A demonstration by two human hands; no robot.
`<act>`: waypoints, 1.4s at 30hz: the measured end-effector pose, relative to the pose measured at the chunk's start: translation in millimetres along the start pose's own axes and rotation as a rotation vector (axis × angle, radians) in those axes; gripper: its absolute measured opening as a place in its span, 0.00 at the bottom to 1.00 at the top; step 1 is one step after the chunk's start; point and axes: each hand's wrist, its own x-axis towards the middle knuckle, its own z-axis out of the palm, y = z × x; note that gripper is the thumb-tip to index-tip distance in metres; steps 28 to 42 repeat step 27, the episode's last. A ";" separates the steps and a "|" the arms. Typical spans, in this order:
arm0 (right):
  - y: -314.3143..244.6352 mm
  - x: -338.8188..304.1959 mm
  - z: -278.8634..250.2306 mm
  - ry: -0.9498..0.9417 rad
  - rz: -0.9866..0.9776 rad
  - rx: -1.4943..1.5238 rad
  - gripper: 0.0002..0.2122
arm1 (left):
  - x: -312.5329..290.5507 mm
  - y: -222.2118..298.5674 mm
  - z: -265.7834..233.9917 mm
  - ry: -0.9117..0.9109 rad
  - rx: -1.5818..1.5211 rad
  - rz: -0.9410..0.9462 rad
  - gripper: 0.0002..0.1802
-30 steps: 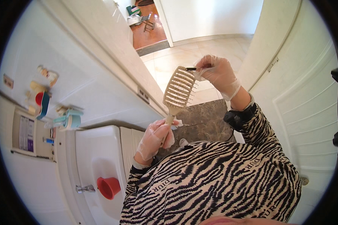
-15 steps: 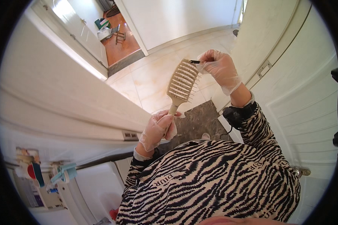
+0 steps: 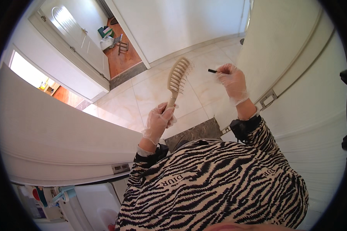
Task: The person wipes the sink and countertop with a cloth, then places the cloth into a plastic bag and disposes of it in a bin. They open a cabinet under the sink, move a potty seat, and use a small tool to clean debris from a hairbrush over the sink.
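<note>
Left hand [image 3: 159,120] fist-wrapped round beige brush [image 3: 178,77] handle; long axis toward 1 o'clock. Right hand [image 3: 231,79] pinches small dark tool [image 3: 212,71], at brush's 3 o'clock, apart.

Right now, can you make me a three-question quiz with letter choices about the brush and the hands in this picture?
1. Where does the left hand hold the hairbrush?
A. by the handle
B. by the bristle end
C. it does not touch it

2. What colour is the hairbrush?
A. bright red
B. beige
C. dark blue

3. How does the small dark tool in the right hand stand to the hairbrush?
A. pushed in among the bristles
B. lying on the floor tiles
C. held apart, beside the brush head

Answers:
1 A, the gloved fingers wrap the handle, with the head pointing up and away.
2 B, the whole brush is pale tan.
3 C, floor shows between the tool tip and the brush head.
</note>
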 end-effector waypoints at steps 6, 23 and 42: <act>15.9 -13.7 24.7 -0.110 -0.044 -0.068 0.05 | 15.8 -32.2 -13.7 0.151 -0.056 0.191 0.16; -27.6 -21.7 24.0 0.064 -0.591 -0.322 0.07 | 12.3 -28.3 -8.2 0.258 0.190 0.244 0.18; -44.8 -6.8 18.1 0.096 -0.710 -0.262 0.07 | 18.6 -13.6 -0.6 0.213 0.237 0.238 0.18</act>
